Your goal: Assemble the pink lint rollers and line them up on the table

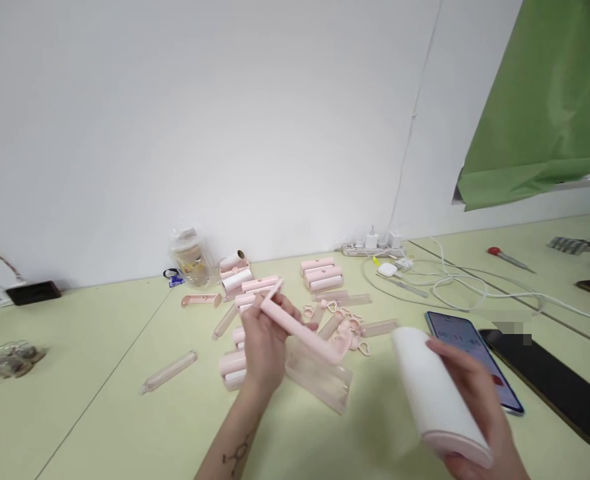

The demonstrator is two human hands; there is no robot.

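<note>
My left hand (pixel 267 343) is closed around a pink plastic lint roller frame (pixel 299 330), with its bent end pointing right. Wrapped in my right hand (pixel 475 393) is a white sticky roll (pixel 432 390), tilted, its pinkish end rim facing me. A clear plastic cover (pixel 319 380) lies on the table below the frame. Beyond it are loose pink ring-like parts (pixel 347 327) and several clear tubes. Finished-looking pink and white rollers (pixel 321 275) are grouped toward the wall, and others are partly hidden behind my left hand.
A lit phone (pixel 467 353) and a dark phone-like slab (pixel 555 387) lie at right. Behind them are cables, a power strip (pixel 372 250) and red-handled scissors (pixel 509 259). A bagged cup (pixel 191 260) stands by the wall. One clear tube (pixel 169 372) lies at left.
</note>
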